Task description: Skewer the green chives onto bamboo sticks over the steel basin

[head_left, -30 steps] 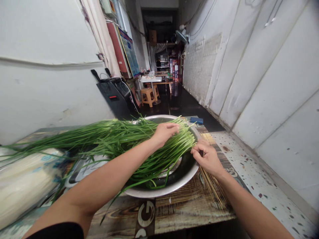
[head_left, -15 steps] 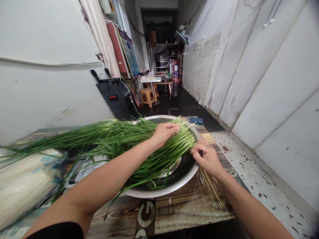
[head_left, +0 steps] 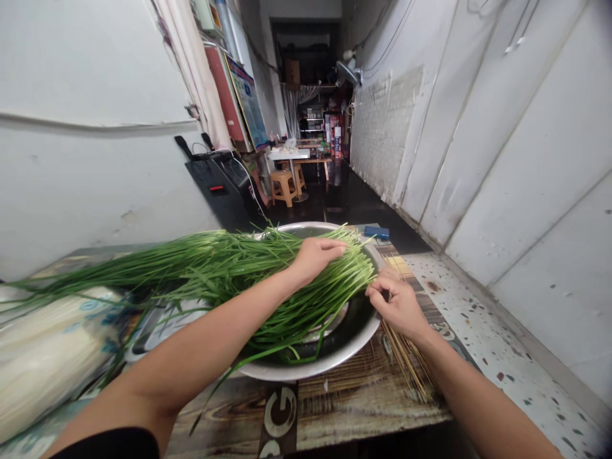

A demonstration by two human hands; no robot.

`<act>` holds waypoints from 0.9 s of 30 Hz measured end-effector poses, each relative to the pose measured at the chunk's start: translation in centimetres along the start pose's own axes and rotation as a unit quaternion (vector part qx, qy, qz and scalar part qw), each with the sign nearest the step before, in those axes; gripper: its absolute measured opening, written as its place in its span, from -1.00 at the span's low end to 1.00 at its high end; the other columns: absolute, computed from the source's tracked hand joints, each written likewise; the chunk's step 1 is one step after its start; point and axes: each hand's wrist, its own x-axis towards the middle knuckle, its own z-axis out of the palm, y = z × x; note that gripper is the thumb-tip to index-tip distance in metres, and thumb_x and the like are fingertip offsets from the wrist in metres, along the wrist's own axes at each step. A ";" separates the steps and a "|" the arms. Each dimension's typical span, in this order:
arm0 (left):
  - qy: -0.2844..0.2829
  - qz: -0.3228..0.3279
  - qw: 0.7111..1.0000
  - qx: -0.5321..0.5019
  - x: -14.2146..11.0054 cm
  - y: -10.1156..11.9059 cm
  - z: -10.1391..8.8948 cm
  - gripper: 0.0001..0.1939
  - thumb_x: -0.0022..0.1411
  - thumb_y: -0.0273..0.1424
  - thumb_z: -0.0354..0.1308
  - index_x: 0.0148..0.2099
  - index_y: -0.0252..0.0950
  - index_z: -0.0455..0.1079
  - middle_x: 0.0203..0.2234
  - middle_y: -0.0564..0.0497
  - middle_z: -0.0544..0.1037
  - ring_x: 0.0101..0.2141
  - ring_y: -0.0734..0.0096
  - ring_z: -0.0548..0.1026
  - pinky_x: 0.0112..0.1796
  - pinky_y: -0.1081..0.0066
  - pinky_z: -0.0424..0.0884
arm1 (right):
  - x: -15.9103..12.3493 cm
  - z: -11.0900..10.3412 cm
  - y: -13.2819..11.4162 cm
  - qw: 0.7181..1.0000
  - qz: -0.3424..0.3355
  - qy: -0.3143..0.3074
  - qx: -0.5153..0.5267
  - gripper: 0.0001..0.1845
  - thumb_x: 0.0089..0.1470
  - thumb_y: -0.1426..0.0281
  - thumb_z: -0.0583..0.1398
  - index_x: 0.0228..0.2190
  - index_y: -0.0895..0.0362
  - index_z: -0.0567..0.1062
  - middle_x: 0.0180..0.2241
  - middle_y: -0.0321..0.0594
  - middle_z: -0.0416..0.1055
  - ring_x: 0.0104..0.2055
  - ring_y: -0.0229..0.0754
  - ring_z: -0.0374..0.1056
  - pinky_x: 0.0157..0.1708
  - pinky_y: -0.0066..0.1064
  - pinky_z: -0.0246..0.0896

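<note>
A large heap of garlic chives [head_left: 229, 261] lies across a metal basin [head_left: 329, 366], pale stem ends to the right and green leaves trailing off to the left. My left hand [head_left: 315, 258] rests over the bunch close to the pale ends, its fingers pinched together on the stems. At the basin's right rim, my right hand [head_left: 394, 299] is curled closed beside the stem ends. Whatever its fingers hold is too small or hidden to make out. Thin bamboo skewers [head_left: 406, 360] lie on the table under and beside this hand.
The basin stands on a wood-patterned table [head_left: 220, 414]. To the left are a plastic-wrapped pale bundle [head_left: 52, 357] and a light tray [head_left: 167, 322]. A blue box [head_left: 377, 232] sits behind the basin. Farther back are stools [head_left: 283, 186] and a white table [head_left: 289, 153].
Both hands stay almost in place; the left fingertips shift very slightly to the right. One drooping chive leaf at the table's front swings a little to the left and down.
</note>
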 end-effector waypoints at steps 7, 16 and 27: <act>-0.103 0.088 0.981 0.141 0.6 1.4 -2.6 -0.76 0.05 -0.34 0.18 -0.23 -0.31 0.55 -0.24 -0.04 0.59 -0.20 0.34 0.51 -0.07 0.37 0.34 | -0.1 0.2 0.3 1.000 -0.005 0.007 -0.004 -0.75 -0.04 0.52 0.09 -0.68 0.12 0.23 -0.62 -0.35 0.18 -0.46 -0.28 0.15 -0.29 -0.37 0.09; -0.043 0.136 0.909 0.393 2.4 1.7 -3.6 -0.78 0.09 -0.40 0.12 -0.23 -0.28 0.55 -0.26 -0.04 0.59 -0.20 0.29 0.48 -0.09 0.35 0.31 | 0.0 0.2 0.3 1.000 -0.004 0.005 -0.011 -0.74 -0.04 0.51 0.09 -0.69 0.12 0.20 -0.64 -0.35 0.16 -0.47 -0.28 0.14 -0.31 -0.38 0.08; -0.033 0.161 0.923 0.349 2.8 1.0 -0.7 -0.83 0.06 -0.42 0.12 -0.37 -0.30 0.55 -0.43 -0.01 0.58 -0.37 0.37 0.46 -0.25 0.40 0.33 | 0.0 0.3 0.3 1.000 -0.012 0.016 -0.019 -0.74 -0.03 0.49 0.09 -0.69 0.11 0.21 -0.65 -0.37 0.16 -0.49 -0.29 0.15 -0.27 -0.36 0.10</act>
